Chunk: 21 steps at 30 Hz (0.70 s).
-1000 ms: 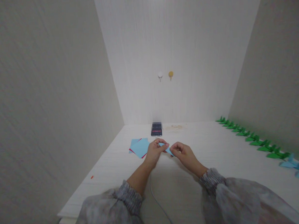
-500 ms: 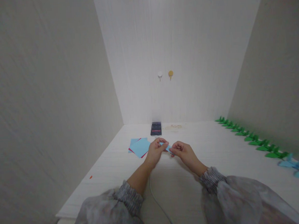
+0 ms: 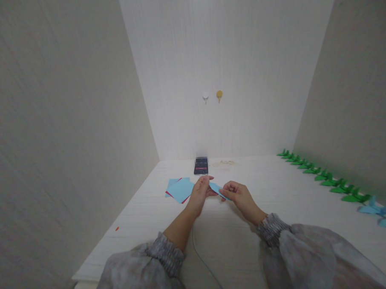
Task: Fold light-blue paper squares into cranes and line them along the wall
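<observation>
A folded piece of light blue paper (image 3: 216,188) is held between my two hands, above the white table. My left hand (image 3: 201,190) is closed on its left end, with the thumb up along the paper and fingers behind it. The right end is pinched between thumb and fingers of my right hand (image 3: 236,193). Part of the paper is hidden by my fingers. Just left of my left hand lie light blue paper squares (image 3: 181,190), overlapping, with red edges showing among them.
A phone (image 3: 200,166) lies near the back wall, its cable (image 3: 202,257) running toward me. Along the right side stands a row of green folded paper shapes (image 3: 325,179), with light blue ones (image 3: 371,209) nearer. An orange scrap (image 3: 117,228) lies left. Two hooks (image 3: 219,94) hang on the wall.
My left thumb has lifted off the top of the paper and moved up and left, so more of the blue paper shows. My right hand keeps its pinch.
</observation>
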Tool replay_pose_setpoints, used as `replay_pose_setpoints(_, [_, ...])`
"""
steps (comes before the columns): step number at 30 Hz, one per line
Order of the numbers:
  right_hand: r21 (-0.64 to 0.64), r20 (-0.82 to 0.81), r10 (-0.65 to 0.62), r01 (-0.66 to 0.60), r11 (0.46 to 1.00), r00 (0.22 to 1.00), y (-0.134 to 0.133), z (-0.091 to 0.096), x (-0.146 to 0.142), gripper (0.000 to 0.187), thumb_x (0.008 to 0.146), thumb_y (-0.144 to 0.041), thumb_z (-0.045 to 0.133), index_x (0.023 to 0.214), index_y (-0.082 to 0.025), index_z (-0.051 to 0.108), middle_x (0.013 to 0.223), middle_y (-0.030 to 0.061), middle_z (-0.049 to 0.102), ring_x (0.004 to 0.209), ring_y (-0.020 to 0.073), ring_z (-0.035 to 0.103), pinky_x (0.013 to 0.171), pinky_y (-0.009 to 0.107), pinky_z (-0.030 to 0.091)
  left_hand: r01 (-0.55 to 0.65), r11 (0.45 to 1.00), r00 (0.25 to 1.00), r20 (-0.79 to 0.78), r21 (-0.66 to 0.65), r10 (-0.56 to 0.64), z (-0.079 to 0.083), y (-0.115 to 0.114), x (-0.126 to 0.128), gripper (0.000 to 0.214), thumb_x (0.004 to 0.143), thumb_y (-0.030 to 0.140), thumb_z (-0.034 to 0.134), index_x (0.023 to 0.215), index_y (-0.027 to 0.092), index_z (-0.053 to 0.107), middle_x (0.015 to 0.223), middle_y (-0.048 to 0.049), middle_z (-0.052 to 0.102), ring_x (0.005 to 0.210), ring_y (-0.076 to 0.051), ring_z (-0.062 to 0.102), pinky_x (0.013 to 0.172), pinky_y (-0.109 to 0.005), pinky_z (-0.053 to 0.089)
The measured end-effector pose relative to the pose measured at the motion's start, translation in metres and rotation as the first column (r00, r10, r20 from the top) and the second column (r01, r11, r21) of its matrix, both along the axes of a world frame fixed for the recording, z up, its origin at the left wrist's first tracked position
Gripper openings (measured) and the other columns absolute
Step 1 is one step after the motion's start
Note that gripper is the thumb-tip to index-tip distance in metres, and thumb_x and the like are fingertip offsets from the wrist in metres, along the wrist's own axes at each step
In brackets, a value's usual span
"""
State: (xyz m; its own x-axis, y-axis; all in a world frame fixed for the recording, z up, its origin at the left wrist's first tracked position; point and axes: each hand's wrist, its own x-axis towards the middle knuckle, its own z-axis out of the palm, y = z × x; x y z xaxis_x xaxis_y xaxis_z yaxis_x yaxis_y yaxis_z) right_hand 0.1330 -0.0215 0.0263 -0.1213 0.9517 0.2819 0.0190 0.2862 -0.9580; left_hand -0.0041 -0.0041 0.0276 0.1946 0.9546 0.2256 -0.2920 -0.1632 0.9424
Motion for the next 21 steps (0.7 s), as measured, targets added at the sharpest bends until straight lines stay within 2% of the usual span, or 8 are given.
replay_pose_setpoints(3, [-0.001, -0.02, -0.016, 0.016, 1.0, 1.0, 0.001, -0.0017, 0.0, 0.017, 0.064, -0.03, 0.058, 0.06, -0.016, 0.05, 0.05, -0.002, 0.057, 0.05, 0.0102, 0.05, 0.052, 0.022, 0.036, 0.045, 0.999, 0.999, -0.024, 0.024, -0.044, -0.0013, -0.0008, -0.0001, 0.049, 0.056, 0.031, 0.065, 0.095, 0.016, 0.041, 0.059, 0.0034, 0.055, 0.054, -0.009, 0.053, 0.059, -0.024, 0.042])
replay_pose_setpoints(5, [-0.005, -0.028, -0.004, 0.004, 1.0, 1.0, 0.0002, -0.0017, -0.0011, 0.017, 0.064, -0.03, 0.058, 0.061, -0.016, 0.05, 0.051, -0.0017, 0.057, 0.05, 0.0102, 0.05, 0.052, 0.021, 0.035, 0.052, 0.998, 0.998, -0.03, 0.04, -0.051, -0.0024, -0.0005, -0.0002, 0.054, 0.052, 0.025, 0.069, 0.097, 0.017, 0.039, 0.059, 0.0034, 0.056, 0.054, -0.009, 0.053, 0.059, -0.023, 0.041])
replay_pose_setpoints(10, [-0.031, 0.017, 0.07, -0.07, 0.997, 0.997, 0.0019, -0.0036, -0.0024, 0.017, 0.068, -0.032, 0.053, 0.063, -0.015, 0.052, 0.055, -0.0009, 0.056, 0.052, 0.0109, 0.049, 0.052, 0.022, 0.036, 0.027, 0.999, 0.999, -0.026, 0.037, -0.026, -0.006, 0.0034, -0.0013, 0.05, 0.055, 0.025, 0.066, 0.097, 0.017, 0.039, 0.061, 0.0018, 0.058, 0.053, -0.01, 0.054, 0.059, -0.024, 0.041])
replay_pose_setpoints(15, [0.034, 0.196, 0.011, -0.017, 0.999, 0.98, 0.008, -0.0101, 0.0007, 0.022, 0.067, -0.033, 0.052, 0.056, -0.015, 0.053, 0.049, -0.0032, 0.047, 0.047, 0.0088, 0.04, 0.046, 0.021, 0.03, -0.002, 0.997, 0.994, -0.107, 0.082, 0.011, -0.0074, 0.0048, -0.0032, 0.052, 0.054, 0.024, 0.067, 0.095, 0.018, 0.036, 0.055, 0.0044, 0.055, 0.048, -0.009, 0.051, 0.052, -0.021, 0.038])
replay_pose_setpoints(21, [0.081, 0.219, -0.024, 0.007, 0.997, 0.975, 0.0048, -0.007, -0.0008, 0.021, 0.068, -0.032, 0.05, 0.057, -0.014, 0.052, 0.05, -0.0032, 0.045, 0.048, 0.0087, 0.039, 0.047, 0.021, 0.03, 0.008, 0.999, 0.999, -0.043, 0.053, -0.006, -0.0049, 0.0028, -0.0031, 0.053, 0.053, 0.021, 0.067, 0.092, 0.02, 0.032, 0.056, 0.0047, 0.056, 0.05, -0.009, 0.053, 0.054, -0.023, 0.04])
